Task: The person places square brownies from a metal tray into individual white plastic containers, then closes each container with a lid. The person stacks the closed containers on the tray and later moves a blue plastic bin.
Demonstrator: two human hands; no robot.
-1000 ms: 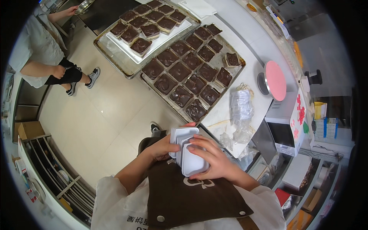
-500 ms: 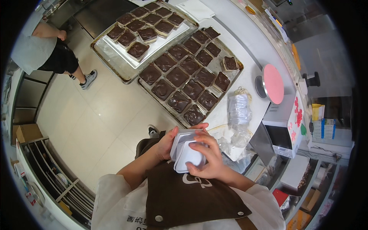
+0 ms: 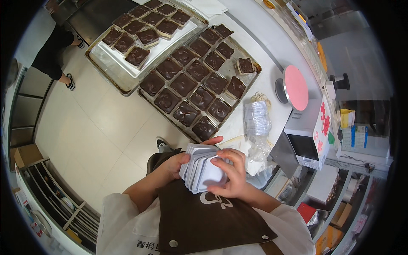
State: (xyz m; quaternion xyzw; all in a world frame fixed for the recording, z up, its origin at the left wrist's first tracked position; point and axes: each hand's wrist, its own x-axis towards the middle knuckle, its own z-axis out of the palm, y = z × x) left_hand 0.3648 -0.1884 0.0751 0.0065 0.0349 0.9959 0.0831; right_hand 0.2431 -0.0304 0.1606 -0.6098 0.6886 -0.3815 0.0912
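Note:
Both hands hold a fanned stack of thin, white, rounded-square lids [image 3: 209,174] in front of my brown apron. My left hand [image 3: 175,165] is closed round the stack's left side, its thumb on the near edges and some fingertips showing behind. The fingers of my right hand [image 3: 233,172] are curled over the front lid and its right edge. Just beyond, square cups of chocolate-topped dessert [image 3: 183,83] stand in rows on a metal baking tray [image 3: 240,53]. One cup [image 3: 245,66] sits apart near the tray's right corner.
A second metal tray [image 3: 111,71] bears more cups on a white board [image 3: 127,68]. Right of the trays lie a plastic-wrapped stack [image 3: 257,117], a pink-topped turntable [image 3: 296,87] and a microwave [image 3: 304,146]. Another person [image 3: 49,55] stands at far left. Shelves [image 3: 68,204] line the lower left.
The lids have spread from a compact stack into a fan between my hands. The trays appear shifted left and up in view. The other person has moved farther left.

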